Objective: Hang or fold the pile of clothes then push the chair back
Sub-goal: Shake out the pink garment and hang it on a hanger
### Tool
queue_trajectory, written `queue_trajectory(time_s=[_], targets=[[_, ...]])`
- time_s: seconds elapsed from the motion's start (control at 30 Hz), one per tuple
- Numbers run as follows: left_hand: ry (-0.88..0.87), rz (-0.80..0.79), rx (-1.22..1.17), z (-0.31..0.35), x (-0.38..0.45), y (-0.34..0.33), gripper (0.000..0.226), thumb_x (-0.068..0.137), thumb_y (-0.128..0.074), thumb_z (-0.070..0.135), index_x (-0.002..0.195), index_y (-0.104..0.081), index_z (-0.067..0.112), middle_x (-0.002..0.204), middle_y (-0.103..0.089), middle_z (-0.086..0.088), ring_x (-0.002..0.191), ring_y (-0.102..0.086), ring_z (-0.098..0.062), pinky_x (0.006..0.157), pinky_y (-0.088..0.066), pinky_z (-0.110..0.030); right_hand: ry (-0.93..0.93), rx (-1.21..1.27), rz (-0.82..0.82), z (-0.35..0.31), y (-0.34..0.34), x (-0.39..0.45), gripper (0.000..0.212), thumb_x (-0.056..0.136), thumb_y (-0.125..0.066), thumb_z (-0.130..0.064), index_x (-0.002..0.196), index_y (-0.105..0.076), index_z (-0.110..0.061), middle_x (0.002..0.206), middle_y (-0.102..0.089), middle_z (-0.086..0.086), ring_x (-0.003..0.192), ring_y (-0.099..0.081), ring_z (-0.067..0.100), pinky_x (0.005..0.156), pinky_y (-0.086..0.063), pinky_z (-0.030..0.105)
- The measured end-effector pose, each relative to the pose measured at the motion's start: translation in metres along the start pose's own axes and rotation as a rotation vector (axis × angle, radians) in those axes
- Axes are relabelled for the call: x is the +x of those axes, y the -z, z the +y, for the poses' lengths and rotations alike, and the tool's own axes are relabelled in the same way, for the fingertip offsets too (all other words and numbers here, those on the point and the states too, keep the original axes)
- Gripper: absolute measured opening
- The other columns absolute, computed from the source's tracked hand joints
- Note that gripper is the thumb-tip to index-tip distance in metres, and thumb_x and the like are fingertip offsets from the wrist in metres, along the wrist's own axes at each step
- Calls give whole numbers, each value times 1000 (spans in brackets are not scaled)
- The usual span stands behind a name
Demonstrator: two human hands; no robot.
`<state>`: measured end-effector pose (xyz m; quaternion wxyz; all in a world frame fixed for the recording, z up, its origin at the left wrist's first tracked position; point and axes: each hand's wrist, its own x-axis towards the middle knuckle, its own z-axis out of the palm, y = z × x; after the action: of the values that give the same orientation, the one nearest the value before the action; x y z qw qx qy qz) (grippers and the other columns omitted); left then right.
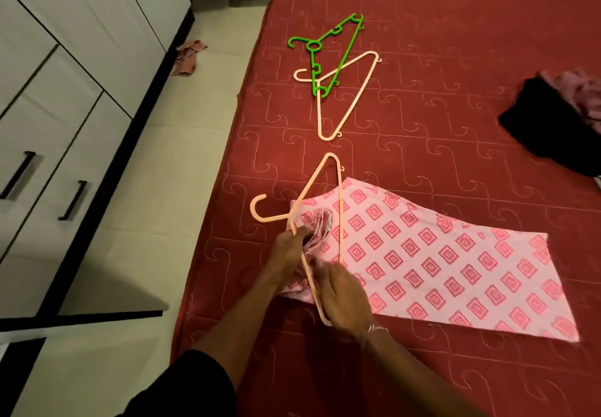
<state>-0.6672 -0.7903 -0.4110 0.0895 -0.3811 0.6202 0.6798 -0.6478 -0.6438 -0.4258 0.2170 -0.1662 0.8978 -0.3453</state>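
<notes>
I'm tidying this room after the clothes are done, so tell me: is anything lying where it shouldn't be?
Yes. A crumpled pinkish cloth lies on the floor tiles against the wardrobe base, away from the bed where the other clothes are. On the bed, the green hanger lies tangled across a peach hanger.

No legible text, label, brand, number or sign appears anywhere in this view; the printed garment (439, 254) on the bed (455, 26) bears only a repeated diamond motif.
</notes>
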Motion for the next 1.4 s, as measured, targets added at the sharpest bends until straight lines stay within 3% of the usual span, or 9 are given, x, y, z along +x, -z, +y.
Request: queue_trajectory(time_s=[0.13, 0.27, 0.37, 0.47, 0.57, 0.63, 0.87, 1.03, 1.4], targets=[[-25, 25, 38, -2, 2, -2, 33, 103, -46, 21, 95, -76, 8, 86, -75, -2, 76, -69, -10, 60, -50, -19, -270, 359, 45, -7, 8, 32, 64, 94, -40, -73, 124, -52, -18, 82, -73, -5, 72, -70, 6, 74, -58, 37], [59, -68, -12, 1, -1, 1, 41, 103, -41, 25, 92, -73, 3, 86, -75, -11, 81, -70, -22, 75, -56, -36, -370, 441, 36, -11, 5, 61, 76, 74, -45, -89, 94, -72, -21, 76, -75, -1, 70, -73, 18, 72, -62, 43], [99, -134, -45, 3, -5, 3, 46, 104, -34, 22, 84, -71, 1, 83, -75, -9, 90, -70, -24, 89, -55, -40, -526, 696, -26, -7, 9, 70, 46, 80, -66, -56, 90, -76, -12, 81, -77, 10, 74, -75, 31, 74, -62, 49], [87, -127, -77, 9, -8, -1, 47, 105, -31, 16, 93, -71, -4, 85, -73, -13, 73, -71, -20, 71, -56, -31, -537, 635, 21, 7, 15, 75, 28, 93, -55, -32, 97, -70, -8, 88, -73, 14, 73, -68, 31, 70, -58, 45], [54, 20, -94, 7, -6, -10, 31, 102, -37, 9, 105, -64, -7, 69, -60, -9, 49, -53, -14, 48, -47, -28, -494, 684, 44, 17, 27, 76, 33, 97, -49, -37, 115, -65, -14, 102, -74, 6, 89, -71, 27, 81, -59, 46], [10, 82, -96, 6, -6, -19, 30, 106, -36, 14, 111, -58, -5, 64, -52, -3, 44, -44, -10, 42, -40, -25, -470, 773, 56, 20, 45, 70, 32, 100, -47, -37, 120, -61, -15, 99, -74, 4, 82, -70, 24, 67, -58, 40], [-213, 222, -3, 20, -20, -58, 31, 107, -31, 43, 116, -46, 17, 68, -45, 2, 42, -45, 0, 43, -39, -22, -419, 480, 266, 66, 110, 49, 39, 101, -43, -48, 108, -58, -13, 89, -69, 9, 75, -65, 27, 72, -54, 45], [-258, 289, 29, 24, -23, -91, 29, 107, -30, 43, 105, -51, 22, 75, -47, -3, 55, -43, -9, 47, -37, -24, -333, 415, 336, 112, 154, 27, 36, 103, -45, -50, 100, -55, -16, 74, -61, -1, 65, -59, 19, 60, -47, 33], [-317, 285, 80, 19, -34, -162, 29, 110, -28, 32, 111, -49, 11, 64, -43, 3, 36, -45, 3, 37, -35, -11, -428, 403, 331, 203, 216, -15, 32, 107, -39, -39, 112, -51, -10, 72, -59, 4, 56, -55, 16, 49, -42, 27]])
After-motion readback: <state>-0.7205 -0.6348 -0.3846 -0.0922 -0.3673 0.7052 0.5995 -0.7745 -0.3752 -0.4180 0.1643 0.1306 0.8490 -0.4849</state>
